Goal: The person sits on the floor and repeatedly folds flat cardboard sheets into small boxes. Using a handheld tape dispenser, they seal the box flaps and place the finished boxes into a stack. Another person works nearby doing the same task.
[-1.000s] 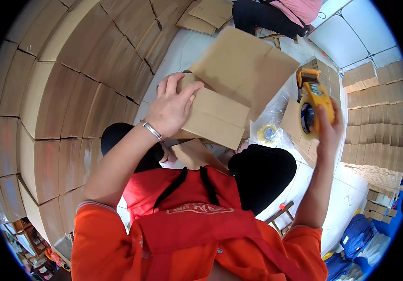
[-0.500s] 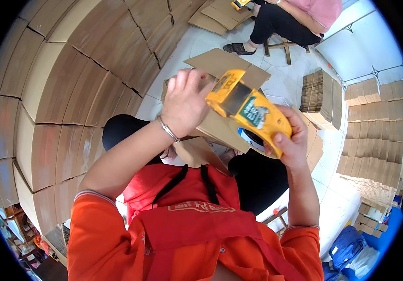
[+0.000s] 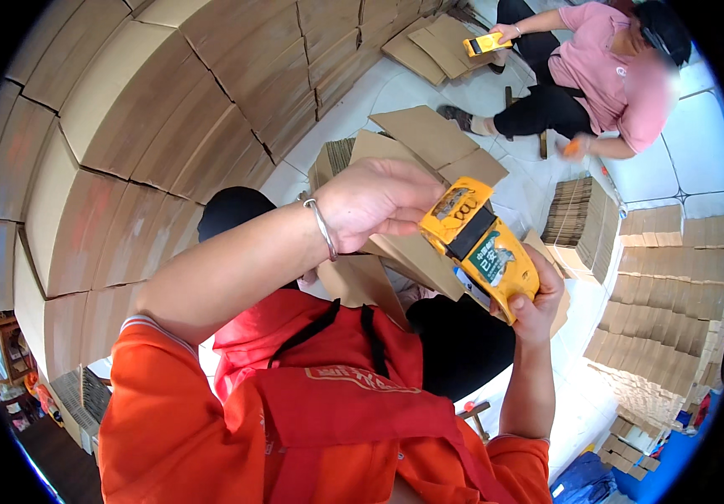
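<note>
My right hand [image 3: 540,290] grips the narrow, rounded end of a yellow hand-held tool [image 3: 515,270]. The tool has a black band across it, a green label and dark marks on its wide head. I cannot make out its exact kind. At that wide head is my left hand [image 3: 374,202], a silver bangle on its wrist. Its thumb and fingers close on the head's edge, with the fingertips partly hidden. Below the tool, between my knees, stands a cardboard box [image 3: 412,256] with raised flaps.
Tall stacks of cartons [image 3: 168,101] rise along the left. A tied bundle of flat cardboard [image 3: 580,223] and piled cardboard [image 3: 656,311] stand at the right. At the far right sits a co-worker [image 3: 605,76] holding a similar yellow tool [image 3: 486,44], near flat cardboard sheets [image 3: 437,52].
The yellow tool has shifted right and down in the picture. My left hand has come to its wide head. The view has moved, showing more of the co-worker.
</note>
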{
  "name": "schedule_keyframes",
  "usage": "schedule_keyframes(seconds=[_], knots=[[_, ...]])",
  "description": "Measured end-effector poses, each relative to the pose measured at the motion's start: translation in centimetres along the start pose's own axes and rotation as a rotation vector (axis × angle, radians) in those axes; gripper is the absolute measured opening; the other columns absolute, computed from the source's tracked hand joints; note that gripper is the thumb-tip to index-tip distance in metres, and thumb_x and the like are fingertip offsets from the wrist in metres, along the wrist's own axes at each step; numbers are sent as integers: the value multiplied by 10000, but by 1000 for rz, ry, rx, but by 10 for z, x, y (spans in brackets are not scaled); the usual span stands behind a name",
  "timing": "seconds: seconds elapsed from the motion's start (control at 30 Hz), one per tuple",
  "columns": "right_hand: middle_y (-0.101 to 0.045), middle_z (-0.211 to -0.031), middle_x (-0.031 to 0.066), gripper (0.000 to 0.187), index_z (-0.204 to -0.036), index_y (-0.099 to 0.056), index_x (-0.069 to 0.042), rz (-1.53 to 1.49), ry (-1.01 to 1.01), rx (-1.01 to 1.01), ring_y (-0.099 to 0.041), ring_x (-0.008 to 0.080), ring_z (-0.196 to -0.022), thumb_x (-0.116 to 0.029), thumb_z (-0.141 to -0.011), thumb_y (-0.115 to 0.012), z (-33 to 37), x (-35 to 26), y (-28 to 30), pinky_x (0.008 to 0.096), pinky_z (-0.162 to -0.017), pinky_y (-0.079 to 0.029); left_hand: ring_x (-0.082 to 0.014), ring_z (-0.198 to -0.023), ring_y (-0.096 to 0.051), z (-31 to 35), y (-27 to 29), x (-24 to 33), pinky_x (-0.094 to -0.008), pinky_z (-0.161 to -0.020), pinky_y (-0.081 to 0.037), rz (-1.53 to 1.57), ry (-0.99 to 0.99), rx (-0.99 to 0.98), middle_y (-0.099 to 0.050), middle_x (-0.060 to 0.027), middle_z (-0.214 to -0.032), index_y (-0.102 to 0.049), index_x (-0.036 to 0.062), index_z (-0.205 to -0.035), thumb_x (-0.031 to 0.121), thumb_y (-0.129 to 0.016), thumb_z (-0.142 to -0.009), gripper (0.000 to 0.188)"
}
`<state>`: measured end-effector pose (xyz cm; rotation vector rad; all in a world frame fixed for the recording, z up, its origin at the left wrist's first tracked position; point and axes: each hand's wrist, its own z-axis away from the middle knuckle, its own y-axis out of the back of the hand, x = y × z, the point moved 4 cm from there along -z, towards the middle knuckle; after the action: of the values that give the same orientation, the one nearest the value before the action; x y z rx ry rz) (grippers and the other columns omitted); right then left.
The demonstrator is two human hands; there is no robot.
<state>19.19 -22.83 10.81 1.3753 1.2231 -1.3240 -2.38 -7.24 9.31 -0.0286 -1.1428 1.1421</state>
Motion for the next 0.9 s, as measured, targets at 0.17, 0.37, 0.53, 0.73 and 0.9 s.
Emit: schedule_keyframes(seconds=[0.17, 0.37, 0.53, 0.73, 0.9], knots=[[-680, -1078, 178, 763, -1247, -574, 101, 133, 21, 17, -680, 194, -902, -379, -727, -858, 5, 6, 11, 297, -774, -557, -116, -935, -647, 2, 5, -1, -280, -825, -491, -26, 9, -65, -703, -34, -1042, -690, 86, -1077, 272, -741, -881, 276], [-683, -1095, 169, 797, -1238, -576, 112, 156, 2, 10, -662, 196, -991, -429, -724, -856, 11, 5, 10, 320, -876, -525, -105, -886, -629, -1, 5, -12, -279, -807, -493, 32, -46, -156, -693, -14, -997, -689, 66, -1092, 255, -728, -895, 276], [-683, -1107, 171, 819, -1244, -568, 118, 185, -12, 5, -661, 196, -1001, -450, -727, -852, 17, 6, 12, 319, -881, -524, -174, -946, -680, -2, 1, -14, -300, -869, -554, -9, 12, -50, -689, -84, -1037, -645, -24, -1100, 62, -629, -940, 183], [-674, -1138, 179, 838, -1265, -554, 122, 216, 73, -7, -656, 198, -1021, -447, -726, -854, 17, 3, 12, 319, -903, -514, -141, -867, -653, -3, 10, -7, -279, -788, -543, 209, 142, -207, -672, -56, -958, -650, -1, -1060, 109, -617, -950, 159], [-664, -1170, 175, 735, -1294, -548, 106, 252, -23, -79, -646, 197, -1048, -299, -755, -839, 5, -13, -5, 315, -930, -500, -97, -737, -618, -5, 5, -6, -236, -661, -514, -270, -67, 62, -661, -27, -872, -665, 17, -974, 84, -625, -926, 92]])
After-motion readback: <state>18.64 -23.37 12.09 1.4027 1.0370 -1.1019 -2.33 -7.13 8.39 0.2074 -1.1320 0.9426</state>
